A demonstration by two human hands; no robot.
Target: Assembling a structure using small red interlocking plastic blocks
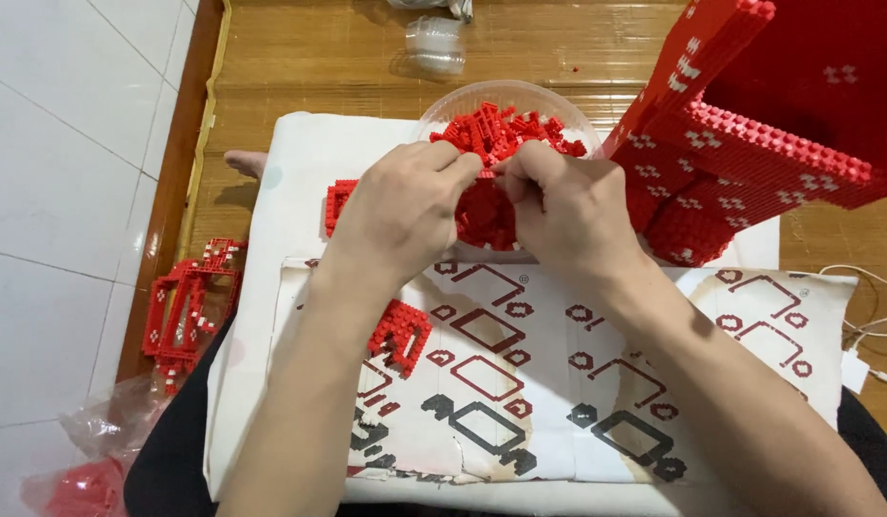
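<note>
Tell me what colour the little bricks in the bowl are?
The little bricks in the clear bowl are red, seen best in the head view.

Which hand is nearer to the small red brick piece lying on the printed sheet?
Left. The left hand sits above the small red brick piece, forearm beside it; the right hand is farther off, up and right.

Both hands, left hand (402, 206) and right hand (568, 206), pinch red bricks (484, 213) together over a clear bowl (520, 96) beside a red brick tower (750, 134).
</note>
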